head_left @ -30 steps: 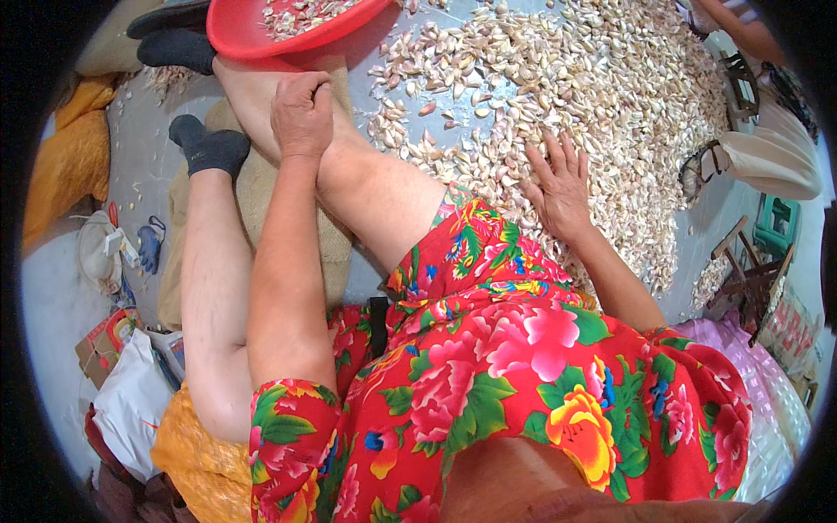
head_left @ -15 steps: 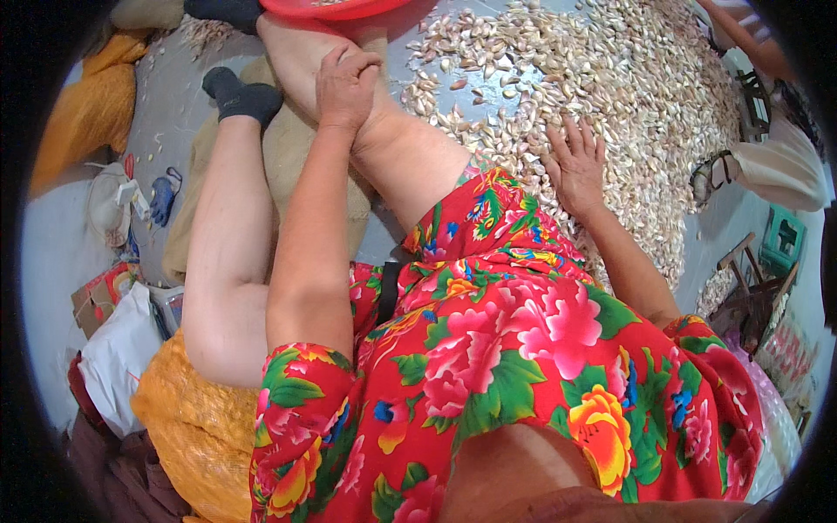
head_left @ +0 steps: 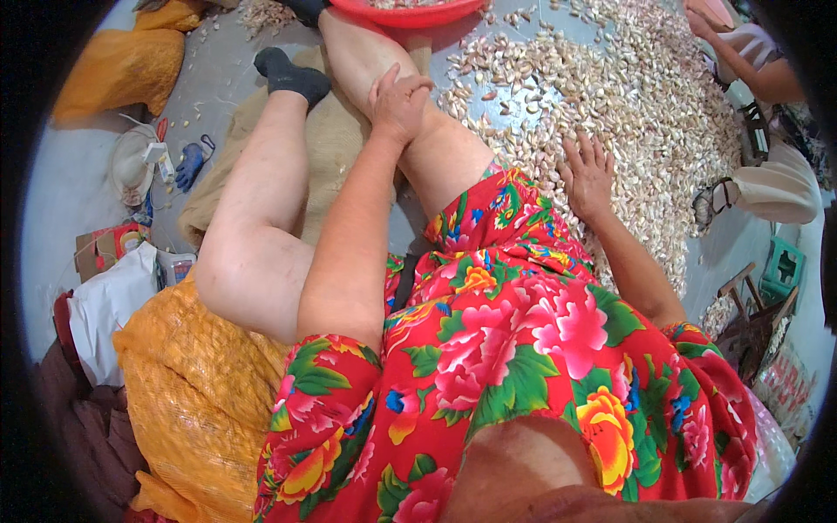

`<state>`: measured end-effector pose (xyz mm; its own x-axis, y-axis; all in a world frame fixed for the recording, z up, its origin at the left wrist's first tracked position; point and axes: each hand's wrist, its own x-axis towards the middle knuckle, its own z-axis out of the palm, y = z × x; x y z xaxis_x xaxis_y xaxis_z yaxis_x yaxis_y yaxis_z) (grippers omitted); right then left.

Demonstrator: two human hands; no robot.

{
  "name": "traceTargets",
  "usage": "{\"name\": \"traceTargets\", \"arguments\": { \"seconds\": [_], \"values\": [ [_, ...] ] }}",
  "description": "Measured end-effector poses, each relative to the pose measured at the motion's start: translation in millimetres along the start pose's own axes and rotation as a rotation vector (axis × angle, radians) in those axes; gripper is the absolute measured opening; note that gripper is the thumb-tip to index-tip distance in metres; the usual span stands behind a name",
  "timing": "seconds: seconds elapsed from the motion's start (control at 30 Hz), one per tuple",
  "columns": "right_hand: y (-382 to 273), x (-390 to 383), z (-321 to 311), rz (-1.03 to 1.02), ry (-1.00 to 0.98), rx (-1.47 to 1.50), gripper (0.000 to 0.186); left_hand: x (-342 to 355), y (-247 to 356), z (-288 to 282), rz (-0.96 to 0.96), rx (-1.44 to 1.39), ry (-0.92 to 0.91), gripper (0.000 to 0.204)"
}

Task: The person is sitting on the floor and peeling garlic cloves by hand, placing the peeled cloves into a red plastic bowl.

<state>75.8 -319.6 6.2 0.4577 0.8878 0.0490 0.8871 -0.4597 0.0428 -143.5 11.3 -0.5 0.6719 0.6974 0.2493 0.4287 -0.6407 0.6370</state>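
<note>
My left hand [head_left: 398,106] rests on the shin of my outstretched right leg, just below the knee. Its fingers are bent loosely and a little apart, with nothing seen in them. Off to the right, my right hand [head_left: 589,180] lies with spread fingers on the near left side of a wide layer of garlic cloves [head_left: 645,113]. No clove shows in its grip, though what lies under the palm is hidden. A red basin [head_left: 410,12] with cloves in it stands at the top edge, beyond my shin.
A burlap sack [head_left: 336,157] lies beneath my legs. Orange woven sacks [head_left: 196,383] are beside me and at the far left. A straw-coloured hat [head_left: 132,166] and blue glove [head_left: 190,166] lie leftward. Another person's arm [head_left: 758,78] and sandalled foot [head_left: 717,199] border the cloves; a green stool [head_left: 782,268] stands right.
The view has shifted, so most things sit further right and slightly lower. My bent left knee has moved up a little. Both hands stay at their places on the shin and the cloves.
</note>
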Motion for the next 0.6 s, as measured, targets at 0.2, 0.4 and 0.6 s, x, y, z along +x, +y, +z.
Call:
{"name": "traceTargets", "arguments": {
  "seconds": [0.2,0.4,0.6],
  "values": [
    [16,1,-4,0.058,-0.039,0.030,0.053,-2,27,10,-0.027,0.113,-0.177,0.032],
    [20,-1,-1,0.045,-0.023,0.055,0.054,-5,41,-2,-0.077,0.133,-0.312,0.032],
    [22,0,7,0.055,-0.011,0.028,0.050,-5,36,-6,-0.040,0.069,-0.320,0.028]
  ]
}}
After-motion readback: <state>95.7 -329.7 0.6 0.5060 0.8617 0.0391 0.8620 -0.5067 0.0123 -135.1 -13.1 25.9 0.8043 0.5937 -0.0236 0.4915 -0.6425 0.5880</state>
